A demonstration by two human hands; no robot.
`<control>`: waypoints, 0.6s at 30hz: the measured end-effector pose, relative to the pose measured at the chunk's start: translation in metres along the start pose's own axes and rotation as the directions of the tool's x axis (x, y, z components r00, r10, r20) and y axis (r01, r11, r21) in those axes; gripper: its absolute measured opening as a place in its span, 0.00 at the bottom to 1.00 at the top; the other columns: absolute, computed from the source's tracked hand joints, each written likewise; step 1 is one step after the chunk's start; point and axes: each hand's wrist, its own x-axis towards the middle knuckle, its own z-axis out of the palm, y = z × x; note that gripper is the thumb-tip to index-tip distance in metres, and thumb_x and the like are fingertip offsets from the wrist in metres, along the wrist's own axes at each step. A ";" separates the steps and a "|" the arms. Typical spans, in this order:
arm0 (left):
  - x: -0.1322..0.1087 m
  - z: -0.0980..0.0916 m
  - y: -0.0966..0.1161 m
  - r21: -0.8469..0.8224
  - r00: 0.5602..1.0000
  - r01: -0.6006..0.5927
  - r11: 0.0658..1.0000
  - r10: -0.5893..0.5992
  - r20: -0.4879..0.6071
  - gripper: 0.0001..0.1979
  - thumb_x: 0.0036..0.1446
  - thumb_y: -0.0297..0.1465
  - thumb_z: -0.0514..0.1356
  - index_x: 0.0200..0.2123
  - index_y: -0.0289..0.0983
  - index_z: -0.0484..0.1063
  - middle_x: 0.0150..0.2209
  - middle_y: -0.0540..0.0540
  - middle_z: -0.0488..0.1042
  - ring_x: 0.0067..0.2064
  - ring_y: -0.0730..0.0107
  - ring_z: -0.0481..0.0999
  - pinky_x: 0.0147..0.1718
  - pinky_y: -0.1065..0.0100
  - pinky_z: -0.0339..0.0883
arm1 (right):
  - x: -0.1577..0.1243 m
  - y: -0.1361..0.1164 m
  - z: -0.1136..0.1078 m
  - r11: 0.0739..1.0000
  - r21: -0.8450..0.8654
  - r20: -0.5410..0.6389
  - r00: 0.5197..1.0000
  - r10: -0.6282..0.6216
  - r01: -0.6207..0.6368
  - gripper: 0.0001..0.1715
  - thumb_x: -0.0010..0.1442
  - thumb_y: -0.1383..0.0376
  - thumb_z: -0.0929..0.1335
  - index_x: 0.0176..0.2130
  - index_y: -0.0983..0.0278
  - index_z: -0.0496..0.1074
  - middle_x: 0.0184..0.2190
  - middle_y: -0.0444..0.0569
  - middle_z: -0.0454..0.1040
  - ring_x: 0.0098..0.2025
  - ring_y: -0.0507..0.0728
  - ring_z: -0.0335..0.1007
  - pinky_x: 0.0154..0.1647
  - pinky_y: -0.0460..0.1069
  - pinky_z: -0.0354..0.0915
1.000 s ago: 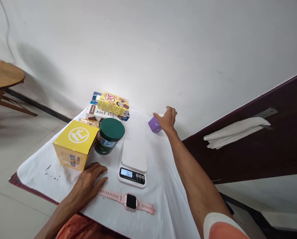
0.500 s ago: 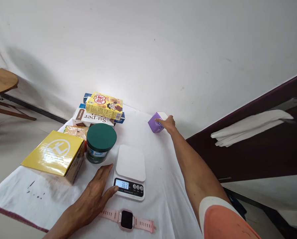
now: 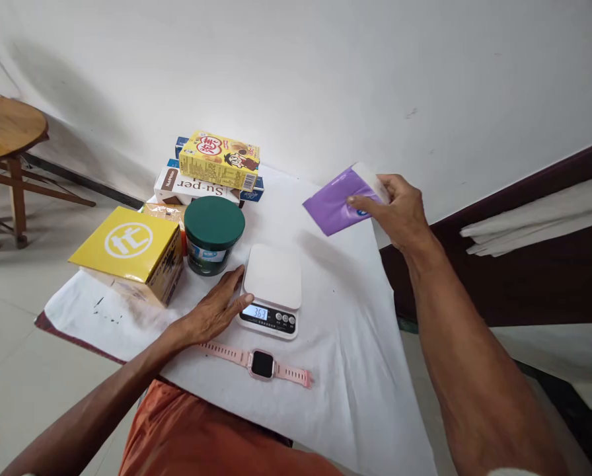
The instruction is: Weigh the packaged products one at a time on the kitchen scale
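Note:
My right hand [image 3: 400,210] grips a purple packet [image 3: 338,206] with a white end and holds it in the air above the far right of the table. My left hand [image 3: 215,311] lies flat with its fingers apart on the white tablecloth [image 3: 345,344], its fingertips touching the left edge of a white kitchen scale [image 3: 273,289]. The scale's platform is bare and its display is lit. A pink smartwatch [image 3: 261,363] lies stretched out just in front of the scale, near the table's front edge.
Left of the scale stand a green-lidded jar [image 3: 213,235] and a yellow box [image 3: 133,252]. Behind them is a stack of snack boxes [image 3: 214,170]. A wooden table [image 3: 6,142] stands at far left; a dark wooden panel [image 3: 524,277] with folded white cloth [image 3: 548,215] runs along the right.
My right hand has lifted the purple packet off the far table edge and brought it nearer, up in the air. My left hand has slid right up to the scale.

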 end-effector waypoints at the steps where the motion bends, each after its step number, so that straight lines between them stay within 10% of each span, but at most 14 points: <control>1: 0.001 0.000 0.001 -0.015 1.000 0.003 1.000 -0.003 0.002 0.41 0.72 0.54 0.50 0.78 0.37 0.46 0.78 0.35 0.49 0.76 0.48 0.57 0.74 0.47 0.53 | -0.016 -0.014 -0.005 0.998 0.056 0.085 0.996 0.009 -0.014 0.30 0.47 0.50 0.79 0.47 0.58 0.76 0.39 0.46 0.79 0.40 0.62 0.77 0.44 0.59 0.74; 8: 0.006 -0.003 -0.005 0.013 0.998 -0.060 0.998 0.061 -0.014 0.40 0.71 0.55 0.50 0.76 0.37 0.51 0.76 0.36 0.56 0.74 0.47 0.62 0.73 0.49 0.55 | -0.108 -0.068 0.013 0.989 0.106 0.272 0.953 -0.131 0.106 0.34 0.47 0.46 0.80 0.48 0.58 0.76 0.41 0.47 0.80 0.41 0.61 0.77 0.42 0.56 0.73; 18: 0.005 0.001 -0.009 0.023 0.994 -0.090 0.996 0.091 -0.058 0.40 0.71 0.55 0.49 0.74 0.35 0.53 0.75 0.32 0.58 0.72 0.49 0.65 0.72 0.49 0.57 | -0.133 -0.071 0.007 0.989 0.136 0.374 0.922 -0.103 0.056 0.54 0.50 0.39 0.78 0.67 0.55 0.64 0.67 0.59 0.68 0.65 0.71 0.68 0.57 0.65 0.71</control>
